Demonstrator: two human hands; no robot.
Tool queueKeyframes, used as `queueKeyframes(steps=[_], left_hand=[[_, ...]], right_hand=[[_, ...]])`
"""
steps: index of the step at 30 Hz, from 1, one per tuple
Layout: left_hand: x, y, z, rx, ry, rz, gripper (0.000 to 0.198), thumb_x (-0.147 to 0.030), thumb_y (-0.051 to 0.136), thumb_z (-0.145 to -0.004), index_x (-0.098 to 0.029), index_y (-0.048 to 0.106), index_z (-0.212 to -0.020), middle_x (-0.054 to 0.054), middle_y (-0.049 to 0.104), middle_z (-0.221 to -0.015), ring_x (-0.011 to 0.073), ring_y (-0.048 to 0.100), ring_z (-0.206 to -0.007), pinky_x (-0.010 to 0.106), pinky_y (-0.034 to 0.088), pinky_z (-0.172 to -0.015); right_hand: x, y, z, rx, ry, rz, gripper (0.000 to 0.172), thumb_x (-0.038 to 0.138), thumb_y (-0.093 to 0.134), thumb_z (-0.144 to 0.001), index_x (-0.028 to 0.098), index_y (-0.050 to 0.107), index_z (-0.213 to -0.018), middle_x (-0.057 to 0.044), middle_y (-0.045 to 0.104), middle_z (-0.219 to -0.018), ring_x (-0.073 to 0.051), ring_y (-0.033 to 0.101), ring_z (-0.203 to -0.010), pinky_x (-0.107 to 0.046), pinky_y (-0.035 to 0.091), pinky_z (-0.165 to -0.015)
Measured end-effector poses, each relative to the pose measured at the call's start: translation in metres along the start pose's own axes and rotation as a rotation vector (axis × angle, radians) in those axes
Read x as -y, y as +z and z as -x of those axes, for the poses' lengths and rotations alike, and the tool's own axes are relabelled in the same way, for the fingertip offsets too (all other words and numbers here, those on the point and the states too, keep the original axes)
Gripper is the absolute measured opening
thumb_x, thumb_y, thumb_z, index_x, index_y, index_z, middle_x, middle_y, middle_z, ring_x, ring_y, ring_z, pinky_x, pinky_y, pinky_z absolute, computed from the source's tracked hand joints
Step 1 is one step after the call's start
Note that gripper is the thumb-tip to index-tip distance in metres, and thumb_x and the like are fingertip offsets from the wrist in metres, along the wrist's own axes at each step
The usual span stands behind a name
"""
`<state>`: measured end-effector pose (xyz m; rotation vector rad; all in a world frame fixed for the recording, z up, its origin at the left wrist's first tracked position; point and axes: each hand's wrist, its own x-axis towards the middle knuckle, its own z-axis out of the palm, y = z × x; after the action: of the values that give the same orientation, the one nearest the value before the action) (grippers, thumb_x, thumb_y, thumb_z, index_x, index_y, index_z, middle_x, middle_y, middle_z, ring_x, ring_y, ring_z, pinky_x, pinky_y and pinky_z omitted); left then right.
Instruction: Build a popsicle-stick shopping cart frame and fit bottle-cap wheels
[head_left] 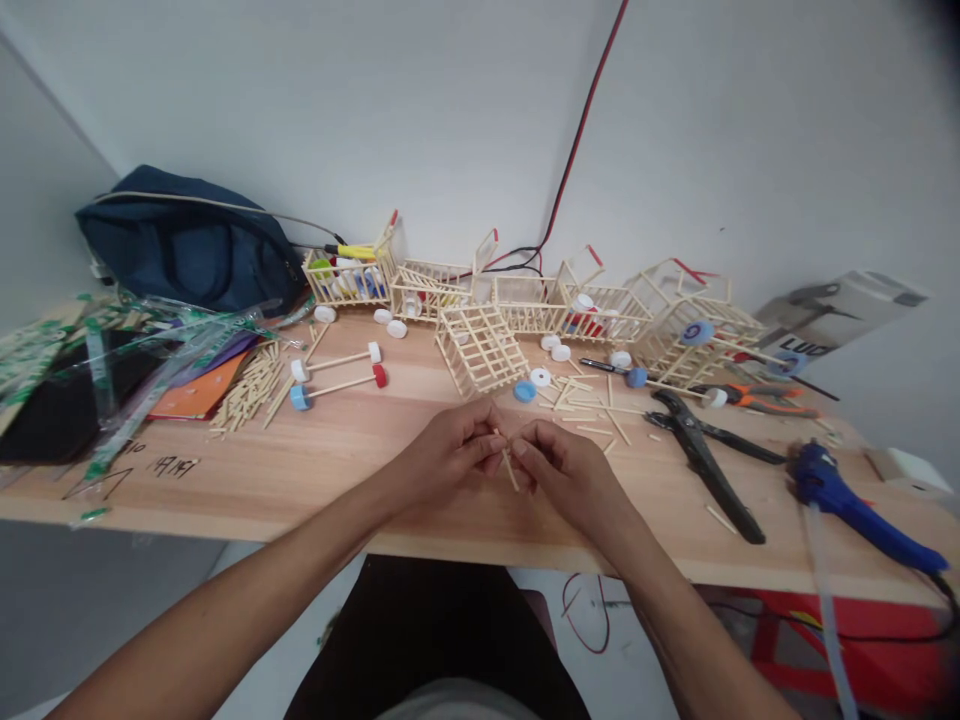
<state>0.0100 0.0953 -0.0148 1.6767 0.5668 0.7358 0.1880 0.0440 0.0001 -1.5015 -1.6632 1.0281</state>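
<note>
Near the table's front edge, my left hand (471, 442) and my right hand (551, 460) meet, both closed with fingertips pinched on a short thin wooden stick (511, 470). A small reddish bit shows at the stick's upper end between the fingers; I cannot tell what it is. Just beyond my hands lies a slatted basket of wooden sticks (484, 350). A blue bottle cap (524, 391) and a white cap (539, 377) are beside it. Loose cut sticks (581, 400) lie scattered to the right of my hands.
Several small stick carts (442, 285) line the wall. Capped stick axles (341, 385) and a stick pile (251, 390) lie left, near a dark blue bag (195, 240). Right are black-handled cutters (697, 450), orange-grey pliers (772, 398) and a blue glue gun (855, 510) with its cord.
</note>
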Motion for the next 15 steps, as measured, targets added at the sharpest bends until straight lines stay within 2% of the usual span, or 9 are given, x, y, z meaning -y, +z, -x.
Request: queueKeyframes(steps=[3, 8, 11, 15], left_hand=[[-0.002, 0.000, -0.001, 0.008, -0.010, -0.081, 0.018, -0.031, 0.049, -0.091, -0.018, 0.049, -0.079, -0.003, 0.053, -0.064, 0.0103, 0.047, -0.060, 0.023, 0.034, -0.060], [-0.006, 0.002, 0.000, 0.045, 0.005, -0.161, 0.017, -0.029, 0.047, -0.091, -0.018, 0.051, -0.079, -0.003, 0.052, -0.063, 0.0113, 0.048, -0.060, 0.023, 0.036, -0.061], [-0.007, 0.003, 0.002, 0.006, 0.020, -0.180, 0.016, -0.028, 0.045, -0.092, -0.018, 0.050, -0.081, -0.003, 0.053, -0.066, 0.0116, 0.050, -0.062, 0.023, 0.038, -0.062], [-0.006, 0.004, 0.005, -0.039, 0.084, -0.355, 0.019, -0.025, 0.042, -0.094, -0.019, 0.049, -0.078, -0.003, 0.054, -0.068, 0.0109, 0.050, -0.062, 0.023, 0.037, -0.063]], right_hand=[[0.002, -0.006, 0.001, 0.020, -0.057, 0.116, 0.014, 0.029, 0.054, -0.084, 0.020, 0.063, -0.078, 0.002, 0.064, -0.068, -0.011, 0.049, -0.057, -0.024, 0.038, -0.057], [0.006, -0.007, 0.002, 0.008, -0.114, 0.265, 0.015, 0.021, 0.054, -0.081, 0.019, 0.061, -0.068, 0.003, 0.058, -0.059, -0.010, 0.044, -0.054, -0.023, 0.033, -0.053], [0.007, -0.003, 0.003, -0.077, -0.145, 0.258, 0.013, 0.017, 0.053, -0.078, 0.019, 0.059, -0.068, 0.004, 0.057, -0.060, -0.009, 0.044, -0.054, -0.022, 0.034, -0.054], [0.005, 0.007, 0.002, -0.150, -0.122, 0.183, 0.011, 0.014, 0.054, -0.075, 0.020, 0.057, -0.066, 0.005, 0.057, -0.059, -0.009, 0.044, -0.053, -0.021, 0.033, -0.052]])
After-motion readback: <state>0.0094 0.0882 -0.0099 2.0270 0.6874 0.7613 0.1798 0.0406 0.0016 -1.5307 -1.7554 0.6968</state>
